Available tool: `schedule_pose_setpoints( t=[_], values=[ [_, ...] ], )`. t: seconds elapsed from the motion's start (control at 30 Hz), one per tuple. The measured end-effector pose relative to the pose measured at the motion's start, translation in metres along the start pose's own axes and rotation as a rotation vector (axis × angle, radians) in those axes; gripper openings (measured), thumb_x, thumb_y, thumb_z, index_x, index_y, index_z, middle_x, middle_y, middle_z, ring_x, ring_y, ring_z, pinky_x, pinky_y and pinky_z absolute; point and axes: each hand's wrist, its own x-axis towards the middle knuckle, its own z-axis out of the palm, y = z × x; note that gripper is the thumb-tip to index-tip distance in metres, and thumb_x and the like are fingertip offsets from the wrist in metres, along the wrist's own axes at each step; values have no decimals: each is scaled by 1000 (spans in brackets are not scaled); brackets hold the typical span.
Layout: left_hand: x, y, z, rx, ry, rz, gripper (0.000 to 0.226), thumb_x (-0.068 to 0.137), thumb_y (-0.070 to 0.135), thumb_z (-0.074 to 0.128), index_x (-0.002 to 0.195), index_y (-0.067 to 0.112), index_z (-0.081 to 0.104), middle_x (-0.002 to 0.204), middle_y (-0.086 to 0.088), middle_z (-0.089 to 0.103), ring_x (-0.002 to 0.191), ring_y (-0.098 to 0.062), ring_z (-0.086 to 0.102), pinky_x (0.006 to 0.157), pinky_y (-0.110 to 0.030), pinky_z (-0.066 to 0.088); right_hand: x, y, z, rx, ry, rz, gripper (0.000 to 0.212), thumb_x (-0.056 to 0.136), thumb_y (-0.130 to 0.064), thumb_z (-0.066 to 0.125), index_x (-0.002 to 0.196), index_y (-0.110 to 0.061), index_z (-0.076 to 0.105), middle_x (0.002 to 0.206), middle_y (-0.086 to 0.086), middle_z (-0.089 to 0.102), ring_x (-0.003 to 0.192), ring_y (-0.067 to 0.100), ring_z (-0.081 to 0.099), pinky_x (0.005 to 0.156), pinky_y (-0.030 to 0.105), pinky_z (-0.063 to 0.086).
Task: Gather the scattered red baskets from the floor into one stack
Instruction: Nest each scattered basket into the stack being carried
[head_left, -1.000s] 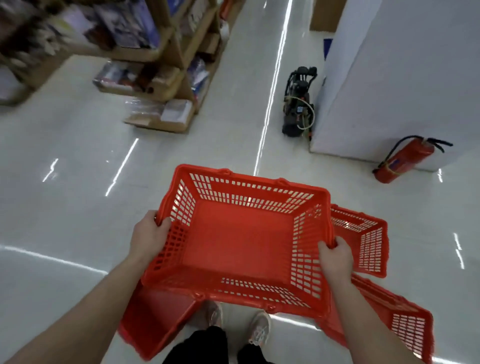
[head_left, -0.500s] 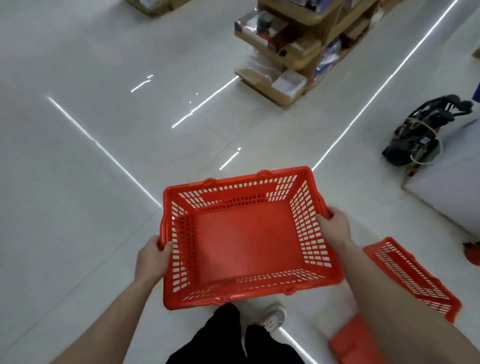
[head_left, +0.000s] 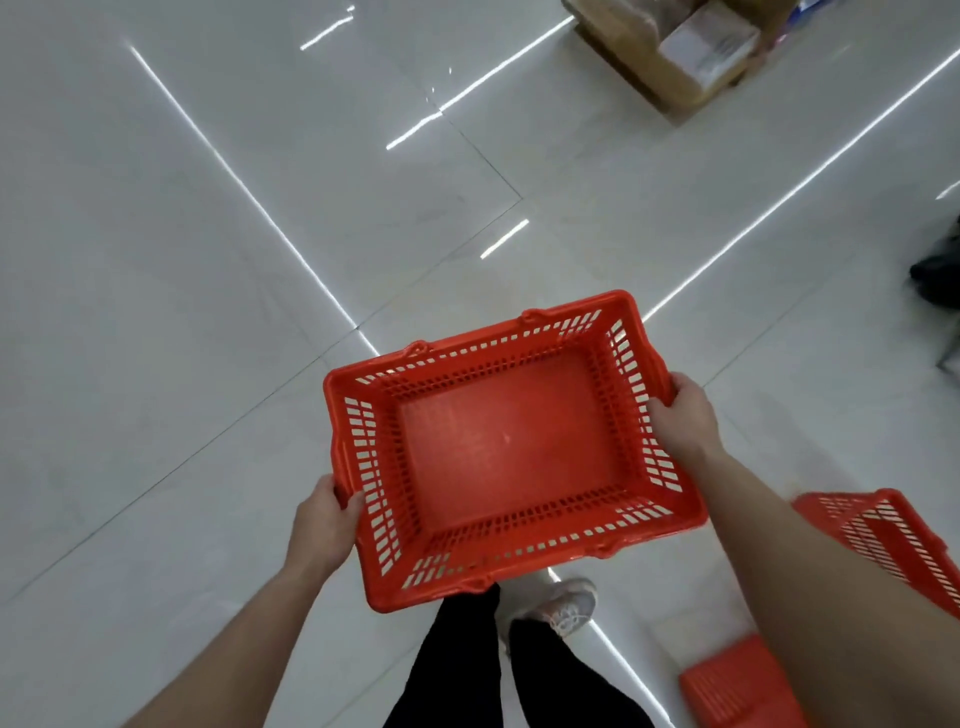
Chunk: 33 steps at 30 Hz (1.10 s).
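Note:
I hold an empty red basket (head_left: 509, 447) level in front of me above the floor, its open top facing up. My left hand (head_left: 324, 525) grips its left short rim. My right hand (head_left: 685, 418) grips its right short rim. A second red basket (head_left: 883, 535) lies on the floor at the right, partly behind my right forearm. Part of a third red basket (head_left: 737, 686) shows at the bottom right, also cut off by that arm.
Glossy white floor tiles (head_left: 208, 312) stretch ahead and to the left. A wooden shelf base with boxed goods (head_left: 685, 52) stands at the top right. A dark object (head_left: 940, 270) sits at the right edge. My legs and one shoe (head_left: 566, 605) are below the basket.
My view has swung left with the held basket: the shelf and the floor baskets have slid to the right, and the fire extinguisher and white pillar have left the frame. Both hands keep their grip.

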Motion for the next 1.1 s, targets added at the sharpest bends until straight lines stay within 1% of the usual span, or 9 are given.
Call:
schedule_pose_setpoints(
  t=[0.13,0.27,0.37,0.47,0.57,0.7,0.8,0.9,1.1],
  values=[
    [25,-11,28,80,-58,4,32,98,34,57,125,18,52,111,1,66,84,-13,63,75,-33,53,24,41,26,-164,-106,10,50,86,-23,64,132,-12,50,115,9,65,94,27,64,79,39,52],
    [34,0,40,233,-100,-31,53,94,37,63,137,11,46,130,-11,62,108,-30,63,88,-43,50,26,61,28,-453,-208,-15,71,84,-30,64,146,-11,34,131,21,49,115,41,53,93,50,48],
    [19,29,35,421,-71,-24,81,88,47,67,147,6,31,147,-17,46,128,-36,50,97,-50,47,6,61,9,-533,-208,2,74,86,-34,61,149,-13,30,140,19,41,125,40,44,94,49,46],
    [-5,74,33,472,-123,142,74,82,48,66,142,14,37,136,-13,53,119,-34,54,92,-49,49,-25,61,-30,-514,-167,34,73,87,-36,59,151,-15,30,145,14,39,128,35,41,93,47,45],
    [-37,134,50,609,-194,308,88,83,52,63,153,10,27,151,-12,41,132,-32,44,102,-45,43,-63,77,-77,-488,-103,82,72,88,-38,60,151,-16,31,144,12,40,127,34,42,94,44,45],
    [-92,218,110,748,-316,624,89,83,55,60,153,12,27,152,-11,38,136,-30,39,106,-41,37,-122,131,-141,-370,24,206,73,88,-39,62,150,-15,33,143,14,42,128,36,43,101,43,43],
    [-143,274,171,872,-412,855,89,83,55,60,153,12,28,153,-11,37,138,-30,37,108,-42,36,-183,198,-178,-248,136,361,73,87,-38,63,149,-13,35,142,16,43,128,37,44,102,44,42],
    [-206,312,234,984,-466,1057,85,83,54,61,151,14,32,150,-10,40,133,-31,42,105,-43,39,-254,280,-195,-135,199,543,68,86,-37,62,145,-12,39,141,16,43,127,38,44,100,46,44],
    [-340,316,362,1184,-574,1287,83,85,55,59,152,16,30,154,-7,37,135,-29,39,106,-43,39,-400,457,-171,156,281,924,64,84,-40,64,137,-12,43,136,15,46,124,39,45,96,48,43]
  ],
)
